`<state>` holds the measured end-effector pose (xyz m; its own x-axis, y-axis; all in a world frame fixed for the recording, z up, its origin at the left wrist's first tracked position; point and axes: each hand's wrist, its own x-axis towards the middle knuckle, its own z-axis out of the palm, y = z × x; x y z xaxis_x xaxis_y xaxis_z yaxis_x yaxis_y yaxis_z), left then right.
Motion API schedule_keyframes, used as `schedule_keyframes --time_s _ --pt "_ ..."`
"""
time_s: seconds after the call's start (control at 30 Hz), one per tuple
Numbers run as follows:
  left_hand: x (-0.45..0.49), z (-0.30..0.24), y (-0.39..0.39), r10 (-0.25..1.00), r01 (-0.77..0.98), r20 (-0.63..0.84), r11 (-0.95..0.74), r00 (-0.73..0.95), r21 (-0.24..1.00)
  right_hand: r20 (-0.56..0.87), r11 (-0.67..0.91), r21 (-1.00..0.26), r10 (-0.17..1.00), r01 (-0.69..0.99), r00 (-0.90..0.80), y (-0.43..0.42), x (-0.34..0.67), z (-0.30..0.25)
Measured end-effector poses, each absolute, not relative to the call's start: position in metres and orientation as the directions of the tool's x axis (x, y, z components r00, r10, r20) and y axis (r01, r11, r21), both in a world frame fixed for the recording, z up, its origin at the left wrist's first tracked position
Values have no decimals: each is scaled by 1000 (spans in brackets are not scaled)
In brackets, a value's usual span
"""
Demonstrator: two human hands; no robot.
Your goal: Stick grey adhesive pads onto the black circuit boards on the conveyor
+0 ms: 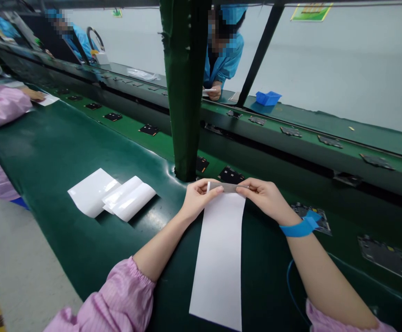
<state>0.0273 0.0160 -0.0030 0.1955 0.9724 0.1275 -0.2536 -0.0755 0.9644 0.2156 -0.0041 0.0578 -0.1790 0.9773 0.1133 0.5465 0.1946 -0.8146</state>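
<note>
A long white paper strip (218,258) hangs down toward me over the green tabletop. Along its top edge runs a narrow grey band (231,187). My left hand (202,196) pinches the upper left corner between thumb and fingers. At the upper right corner my right hand (261,196) grips the same edge, so the top is stretched between both hands. A blue wrist strap (299,227) circles my right wrist. Left of my hands, a glossy white curled sheet (131,198) lies on the table beside a flatter white sheet part (92,192).
A green post (185,92) rises just beyond my hands. Dark circuit boards (231,175) lie along the green belt (128,127) behind. A co-worker's pink sleeve (2,108) reaches in at left. Across the line, a person in blue (226,55) works near a blue bin (268,97).
</note>
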Motion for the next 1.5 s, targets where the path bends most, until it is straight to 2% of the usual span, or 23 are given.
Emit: schedule_keyframes --time_s 0.2,0.43,0.67,0.8,0.93,1.1,1.27,1.5 --pt "28 -4 16 984 -283 90 -43 156 958 124 216 -780 973 588 -193 -5 216 59" --pt "30 -2 13 991 -299 111 -84 73 951 125 237 -760 967 605 -221 -4 215 57" --pt "31 -1 13 993 -297 87 -61 76 953 140 269 -764 956 587 -256 -4 216 57" --pt "30 -4 15 987 -332 56 -4 149 943 141 260 -786 959 561 -246 -4 214 56" --pt "30 -3 14 969 -246 89 -31 231 969 149 272 -784 955 558 -256 -4 212 52" --pt "30 0 13 971 -142 112 -82 211 986 150 252 -750 965 611 -214 -4 215 56" --pt "30 2 13 979 -106 105 -88 173 990 279 343 -666 938 662 -206 -5 225 64" --pt "31 -1 14 973 -84 105 -90 204 992 285 396 -631 918 667 -276 -3 226 62"
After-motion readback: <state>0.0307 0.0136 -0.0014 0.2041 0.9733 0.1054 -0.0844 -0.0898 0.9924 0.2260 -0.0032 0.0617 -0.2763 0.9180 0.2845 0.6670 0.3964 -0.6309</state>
